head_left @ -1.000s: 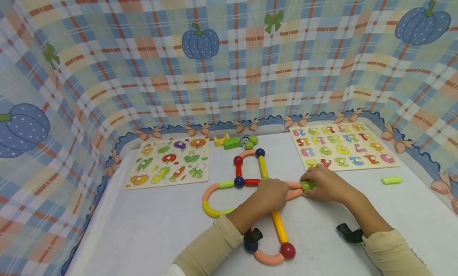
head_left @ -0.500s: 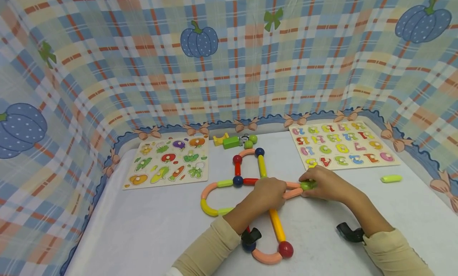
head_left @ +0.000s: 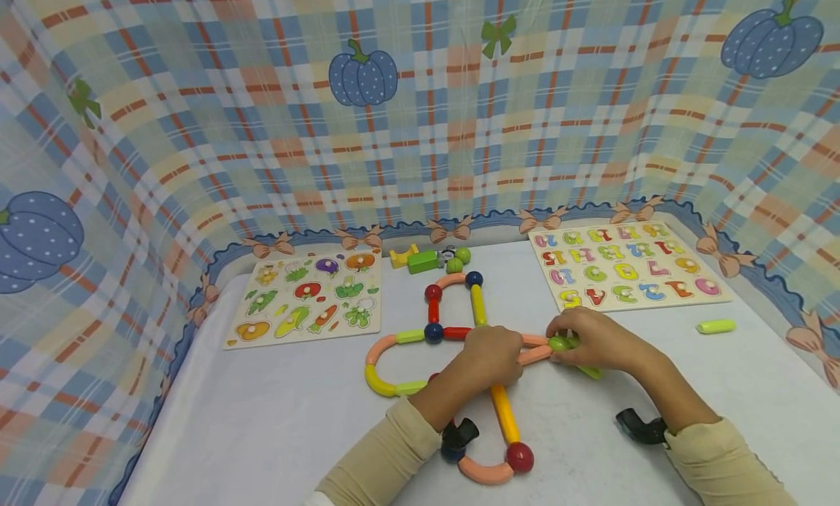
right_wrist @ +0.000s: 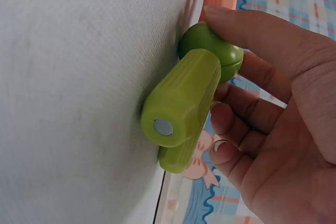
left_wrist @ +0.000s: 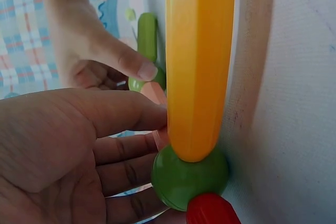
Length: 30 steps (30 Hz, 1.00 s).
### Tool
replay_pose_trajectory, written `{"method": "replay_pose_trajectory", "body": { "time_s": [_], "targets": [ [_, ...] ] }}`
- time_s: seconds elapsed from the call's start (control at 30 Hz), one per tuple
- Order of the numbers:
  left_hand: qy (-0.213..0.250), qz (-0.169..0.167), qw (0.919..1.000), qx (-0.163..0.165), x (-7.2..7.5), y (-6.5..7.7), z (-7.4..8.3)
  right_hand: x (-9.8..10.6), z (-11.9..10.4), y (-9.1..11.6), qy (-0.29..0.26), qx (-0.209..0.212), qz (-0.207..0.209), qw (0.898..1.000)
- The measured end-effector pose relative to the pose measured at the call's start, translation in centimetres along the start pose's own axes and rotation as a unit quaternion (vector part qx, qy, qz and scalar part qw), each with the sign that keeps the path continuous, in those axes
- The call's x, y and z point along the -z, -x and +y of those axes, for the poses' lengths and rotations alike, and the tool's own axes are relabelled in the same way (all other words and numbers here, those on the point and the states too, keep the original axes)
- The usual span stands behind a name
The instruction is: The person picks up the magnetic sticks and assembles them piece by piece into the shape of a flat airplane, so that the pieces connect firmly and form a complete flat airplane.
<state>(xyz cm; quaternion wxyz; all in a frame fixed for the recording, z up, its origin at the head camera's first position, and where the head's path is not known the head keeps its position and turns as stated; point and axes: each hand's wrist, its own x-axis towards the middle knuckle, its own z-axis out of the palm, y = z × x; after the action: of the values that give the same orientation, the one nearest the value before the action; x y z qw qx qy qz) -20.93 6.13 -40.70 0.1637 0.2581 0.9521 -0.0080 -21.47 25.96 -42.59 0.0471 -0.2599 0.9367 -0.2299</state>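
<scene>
My right hand (head_left: 593,340) grips a green ball (right_wrist: 210,48) between thumb and fingers. From that ball a lime rod (right_wrist: 181,95) sticks out, its round metal end facing the right wrist camera; a second lime rod (right_wrist: 177,160) shows behind it. Two salmon rods (head_left: 537,355) meet at the same ball. My left hand (head_left: 495,354) pinches a salmon rod (left_wrist: 154,92) close to another green ball (left_wrist: 189,177), which joins an orange-yellow rod (left_wrist: 197,66) and a red rod (left_wrist: 210,211). In the head view my left hand hides this joint.
The flat rod-and-ball figure spreads across the white table, with a red ball (head_left: 520,457) nearest me. A loose lime rod (head_left: 715,327) lies right. Behind stand a vegetable puzzle (head_left: 308,302), a number puzzle (head_left: 630,265) and a green block (head_left: 422,262). Plaid cloth (head_left: 420,127) hangs behind.
A lime rod at the right hand's ball has swung into view below the fingers, pointing towards the near right. Both hands stay nearly in place; the head view has shifted slightly.
</scene>
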Motion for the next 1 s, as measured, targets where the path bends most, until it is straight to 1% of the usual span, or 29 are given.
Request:
{"method": "replay_pose_trajectory", "body": {
  "time_s": [0.2,0.33,0.57,0.67,0.73,0.8,0.9,0.97,1.0],
  "targets": [
    [-0.007,0.001,1.0000,-0.002,0.1,0.1,0.0,0.1,0.2,-0.1,0.002,0.006,-0.005,1.000],
    [-0.005,-0.005,1.0000,0.001,0.2,0.1,0.1,0.1,0.2,0.0,0.005,0.000,-0.008,1.000],
    [0.003,-0.013,0.9999,0.008,0.2,0.3,0.1,0.0,0.1,0.0,0.000,0.010,-0.010,1.000],
    [0.004,-0.015,0.9998,0.009,0.2,0.3,0.0,0.0,0.0,0.0,0.003,0.005,-0.009,1.000],
    [0.004,-0.017,0.9998,0.008,0.1,0.3,0.0,0.2,0.0,0.0,0.001,0.005,-0.015,1.000],
    [0.013,-0.019,0.9997,0.008,0.0,0.3,-0.1,0.6,-0.1,-0.1,-0.004,0.003,-0.024,1.000],
    [0.036,-0.023,0.9991,-0.001,-0.2,0.8,-0.4,1.8,-0.1,-1.1,-0.007,0.014,-0.031,0.999],
    [0.038,-0.030,0.9987,-0.015,-0.3,1.4,-0.6,2.8,-0.1,-2.8,0.002,0.031,-0.029,0.999],
    [0.034,-0.034,0.9986,-0.023,-0.3,1.8,-0.7,3.3,0.0,-4.0,0.008,0.042,-0.026,0.999]
  ]
}}
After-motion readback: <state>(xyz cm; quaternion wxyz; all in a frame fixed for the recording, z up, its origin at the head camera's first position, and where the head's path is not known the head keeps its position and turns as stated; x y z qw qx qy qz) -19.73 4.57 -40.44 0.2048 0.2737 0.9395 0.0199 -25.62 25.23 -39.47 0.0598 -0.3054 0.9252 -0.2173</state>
